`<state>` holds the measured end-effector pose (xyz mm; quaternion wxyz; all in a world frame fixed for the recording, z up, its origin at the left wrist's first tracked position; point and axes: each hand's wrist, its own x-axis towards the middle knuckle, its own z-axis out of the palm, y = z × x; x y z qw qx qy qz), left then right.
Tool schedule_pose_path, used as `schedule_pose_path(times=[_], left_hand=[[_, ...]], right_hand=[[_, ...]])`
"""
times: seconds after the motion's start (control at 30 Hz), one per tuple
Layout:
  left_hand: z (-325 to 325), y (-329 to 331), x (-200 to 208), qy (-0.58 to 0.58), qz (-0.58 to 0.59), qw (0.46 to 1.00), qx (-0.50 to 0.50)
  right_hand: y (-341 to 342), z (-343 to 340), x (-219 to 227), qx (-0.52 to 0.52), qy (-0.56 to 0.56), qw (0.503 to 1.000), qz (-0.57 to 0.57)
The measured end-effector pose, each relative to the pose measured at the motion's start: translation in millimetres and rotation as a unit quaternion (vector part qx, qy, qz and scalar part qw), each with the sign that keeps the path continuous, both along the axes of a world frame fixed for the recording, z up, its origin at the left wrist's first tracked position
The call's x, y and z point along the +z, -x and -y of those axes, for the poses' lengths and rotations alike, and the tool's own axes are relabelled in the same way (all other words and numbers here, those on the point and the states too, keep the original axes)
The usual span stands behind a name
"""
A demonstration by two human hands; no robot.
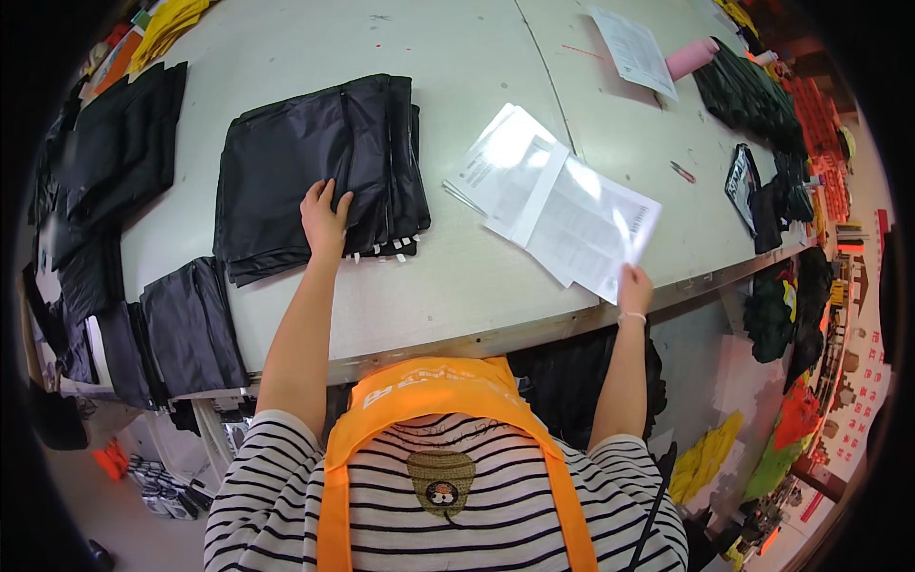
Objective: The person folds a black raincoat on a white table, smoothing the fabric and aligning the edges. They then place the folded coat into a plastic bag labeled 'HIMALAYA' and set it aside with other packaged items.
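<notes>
A stack of folded black garments [276,172] lies on the table left of centre, small white tags poking out along its near edge. My left hand [326,221] rests on top of it near that edge, fingers spread and holding nothing. To the right is a fanned pile of glossy clear plastic bags [583,214] with printed text, crossed by a white strip [539,195]. My right hand [635,289] pinches the near right corner of the top bag. How many bags are between the fingers is not visible.
More folded black garments [129,153] lie at the left, and another pile [193,324] at the near left edge. At the far right are a printed sheet [634,50], a pink roll [692,59], small red snips [682,173] and dark bundles [748,95]. The table edge [457,345] runs before me.
</notes>
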<state>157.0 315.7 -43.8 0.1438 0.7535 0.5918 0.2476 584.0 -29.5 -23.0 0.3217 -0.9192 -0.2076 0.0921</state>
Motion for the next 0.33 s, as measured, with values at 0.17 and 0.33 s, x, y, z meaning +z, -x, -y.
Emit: schedule_pose_path(times=[0.17, 0.33], left_hand=[[-11.5, 11.9, -7.4, 0.024, 0.113, 0.993, -0.007], [10.3, 15.7, 24.7, -0.042, 0.129, 0.99, -0.026]], right_hand=[[-45.5, 100.3, 22.4, -0.234, -0.373, 0.879, -0.182], [-1.6, 42.9, 95.3, -0.061, -0.34, 0.896, -0.281]])
